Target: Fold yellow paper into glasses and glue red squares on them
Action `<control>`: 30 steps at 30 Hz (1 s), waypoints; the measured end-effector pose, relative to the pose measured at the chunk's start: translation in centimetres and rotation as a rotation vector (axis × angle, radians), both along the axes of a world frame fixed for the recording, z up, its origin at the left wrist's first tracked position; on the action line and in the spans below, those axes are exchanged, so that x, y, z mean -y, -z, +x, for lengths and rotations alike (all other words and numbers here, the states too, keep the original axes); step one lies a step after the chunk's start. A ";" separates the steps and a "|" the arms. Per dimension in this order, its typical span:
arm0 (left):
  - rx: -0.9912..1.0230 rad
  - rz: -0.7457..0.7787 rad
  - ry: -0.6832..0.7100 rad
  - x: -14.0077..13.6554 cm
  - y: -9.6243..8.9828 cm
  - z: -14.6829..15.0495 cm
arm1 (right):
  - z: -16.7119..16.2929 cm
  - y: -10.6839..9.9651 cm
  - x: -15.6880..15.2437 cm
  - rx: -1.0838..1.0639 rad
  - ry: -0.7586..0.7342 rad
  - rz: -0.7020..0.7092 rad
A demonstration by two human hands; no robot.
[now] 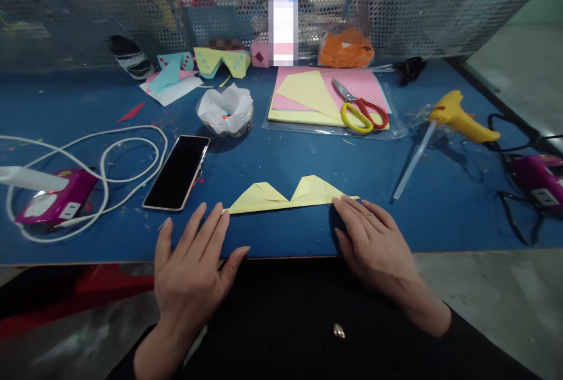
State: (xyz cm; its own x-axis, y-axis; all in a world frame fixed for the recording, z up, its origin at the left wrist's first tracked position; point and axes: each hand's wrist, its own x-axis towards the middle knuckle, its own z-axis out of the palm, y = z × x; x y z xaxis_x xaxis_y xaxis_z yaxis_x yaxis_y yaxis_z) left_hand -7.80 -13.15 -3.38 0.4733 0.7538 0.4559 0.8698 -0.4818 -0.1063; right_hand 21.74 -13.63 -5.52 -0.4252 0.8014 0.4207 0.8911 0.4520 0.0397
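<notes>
A folded yellow paper (319,191) lies flat on the blue table near its front edge, with a long straight lower side and two raised peaks divided by a notch. My left hand (189,268) is spread at the paper's left end, its fingertips touching or very near the tip. On the right end of the paper, the fingertips of my right hand (372,239) press down with the fingers stretched out. Neither hand grips anything.
A phone (178,172) and a white cable (105,163) lie left. Behind are a paper-lined bowl (225,111), folded paper pieces (222,62), and scissors (363,110) on coloured sheets (303,90). A yellow glue gun (461,119) and purple power strips (539,172) sit at the sides.
</notes>
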 end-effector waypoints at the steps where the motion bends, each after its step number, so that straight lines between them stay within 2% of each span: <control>1: 0.009 0.005 0.043 -0.2 0.0 0.5 | -0.1 0.0 0.0 0.000 0.002 -0.003; 3: 0.001 -0.046 0.204 -1.0 -0.1 1.8 | -0.2 -0.1 0.0 -0.003 0.010 -0.008; 5: -0.058 -0.163 0.397 -2.0 0.1 3.4 | -0.3 -0.1 0.0 -0.006 0.020 -0.013; 7: -0.074 -0.204 0.496 -2.9 0.4 4.7 | -0.3 0.0 0.0 -0.014 0.030 -0.020; 14: -0.075 -0.223 0.510 -3.6 1.1 5.3 | 0.2 0.2 0.5 -0.082 0.119 -0.042; 18: -0.082 -0.226 0.519 -3.7 1.0 5.2 | 0.5 0.0 0.8 -0.146 0.190 0.009; 20: -0.087 -0.218 0.522 -3.8 1.1 5.3 | 0.0 -0.2 0.6 -0.144 0.133 0.023; 25: -0.087 -0.206 0.519 -3.9 1.4 5.3 | -1.9 -0.4 -0.4 -0.042 -0.165 -0.108; 27: -0.081 -0.212 0.518 -3.8 1.5 5.2 | -2.3 -0.4 -0.6 -0.034 -0.180 -0.121; 30: -0.080 -0.216 0.517 -3.7 1.3 5.1 | -1.7 -0.3 -0.3 -0.049 -0.083 -0.131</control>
State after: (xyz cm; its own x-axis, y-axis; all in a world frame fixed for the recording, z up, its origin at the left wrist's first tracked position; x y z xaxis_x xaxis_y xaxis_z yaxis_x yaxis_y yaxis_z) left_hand -2.74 -9.44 -4.71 0.8328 0.4865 0.2641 0.5077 -0.8614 -0.0140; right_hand 20.09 -13.33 -5.24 -0.4739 0.8138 0.3364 0.8499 0.5227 -0.0670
